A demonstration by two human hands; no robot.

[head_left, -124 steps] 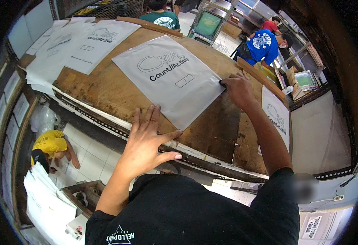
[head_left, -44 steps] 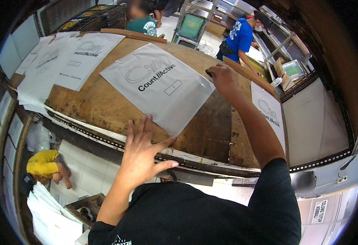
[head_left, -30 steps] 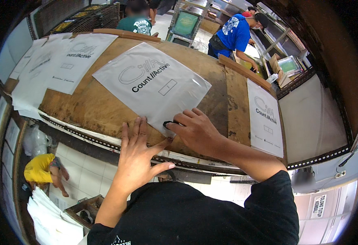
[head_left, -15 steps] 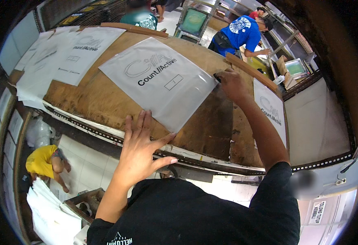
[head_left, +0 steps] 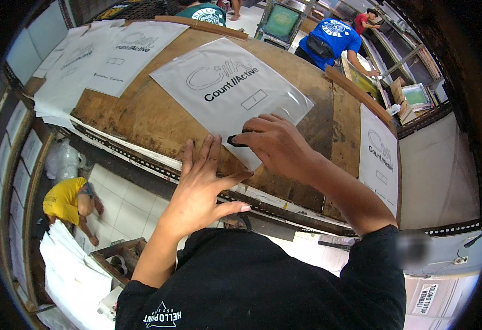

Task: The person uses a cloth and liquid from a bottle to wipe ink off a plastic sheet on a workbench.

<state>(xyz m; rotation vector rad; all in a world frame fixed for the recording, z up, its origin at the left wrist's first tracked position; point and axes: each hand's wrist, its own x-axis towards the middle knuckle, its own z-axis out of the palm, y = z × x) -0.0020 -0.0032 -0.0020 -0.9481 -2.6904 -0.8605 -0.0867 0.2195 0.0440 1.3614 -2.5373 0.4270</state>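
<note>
Well, the small black object (head_left: 237, 141) under the right hand (head_left: 276, 146) is mostly hidden by the fingers; can't tell what it is, maybe a marker or scraper. The near corner of the grey plastic bag (head_left: 227, 93) is covered by that hand too. Right hand: fingers curled, pinching the black thing and pressing it down on the bag near its front corner. Left hand (head_left: 202, 184): open flat, fingers spread, palm down on the wooden table (head_left: 153, 118) edge, fingertips just beside the bag's corner; holds nothing. The bag lies flat mid-table, turned at an angle, w/ black print on it. More printed bags (head_left: 114, 52) lie far left, one more (head_left: 381, 159) at right, partly cut by the table's curve. Person in blue shirt (head_left: 331, 38) works beyond the table; another in yellow (head_left: 67, 201) crouches on the tile floor, lower left.
</note>
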